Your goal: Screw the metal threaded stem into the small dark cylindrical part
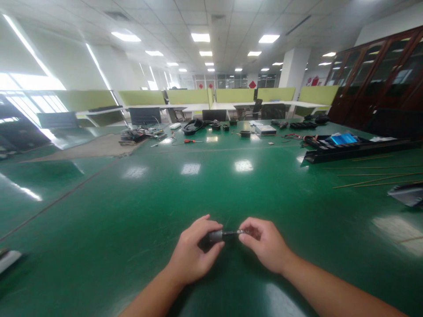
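Observation:
Over the green tabletop, close to my body, both hands meet at one small object. My left hand is closed around the thick end of a dark grey cylinder with a thin black shaft; its exact kind does not show. The shaft points right, lying about level. At its far end, my right hand pinches a small shiny tip between thumb and forefinger. Whether that tip is a separate piece or part of the shaft, I cannot tell. The right hand's other fingers are curled and partly hidden.
Farther back lie a red-handled screwdriver, a white box, a black headset-like item and a pile of electronic parts. On the right are a long black channel and several thin rods. A white-edged object is at left.

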Action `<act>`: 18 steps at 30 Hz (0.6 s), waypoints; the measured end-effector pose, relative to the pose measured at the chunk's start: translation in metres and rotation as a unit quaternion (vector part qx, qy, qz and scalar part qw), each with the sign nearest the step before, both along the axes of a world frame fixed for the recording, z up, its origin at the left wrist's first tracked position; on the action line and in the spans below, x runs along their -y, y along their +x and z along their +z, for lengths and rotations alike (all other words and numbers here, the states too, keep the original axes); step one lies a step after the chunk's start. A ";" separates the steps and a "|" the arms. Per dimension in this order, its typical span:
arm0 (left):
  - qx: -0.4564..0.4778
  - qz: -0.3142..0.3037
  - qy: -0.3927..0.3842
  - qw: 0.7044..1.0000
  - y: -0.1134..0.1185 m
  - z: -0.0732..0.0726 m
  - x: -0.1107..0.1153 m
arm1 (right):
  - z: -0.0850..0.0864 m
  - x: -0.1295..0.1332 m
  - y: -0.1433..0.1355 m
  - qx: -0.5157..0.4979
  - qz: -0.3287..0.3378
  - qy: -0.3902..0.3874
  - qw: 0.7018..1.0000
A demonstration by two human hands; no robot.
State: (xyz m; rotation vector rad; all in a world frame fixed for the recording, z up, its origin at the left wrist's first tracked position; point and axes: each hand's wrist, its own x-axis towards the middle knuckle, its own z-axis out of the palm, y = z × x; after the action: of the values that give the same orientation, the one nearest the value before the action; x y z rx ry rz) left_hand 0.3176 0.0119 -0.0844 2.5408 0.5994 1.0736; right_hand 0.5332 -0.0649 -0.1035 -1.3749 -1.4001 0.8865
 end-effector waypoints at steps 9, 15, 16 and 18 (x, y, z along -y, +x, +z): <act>0.005 0.005 0.003 1.000 0.001 0.000 -0.001 | 0.001 0.001 0.000 0.000 -0.011 0.006 1.000; 0.004 0.008 -0.001 1.000 0.001 -0.001 -0.002 | -0.001 0.000 0.000 -0.004 -0.017 0.003 1.000; 0.003 0.012 -0.001 1.000 0.001 -0.001 -0.002 | -0.001 0.000 0.000 -0.004 -0.018 0.004 1.000; 0.001 0.016 -0.003 1.000 0.000 -0.002 -0.002 | -0.002 0.000 0.000 -0.004 -0.019 0.006 1.000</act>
State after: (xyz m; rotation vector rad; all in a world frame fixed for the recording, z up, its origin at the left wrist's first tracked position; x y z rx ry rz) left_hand 0.3177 0.0136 -0.0865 2.5334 0.6432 1.0835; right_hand 0.5330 -0.0649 -0.1056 -1.3840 -1.3665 0.8559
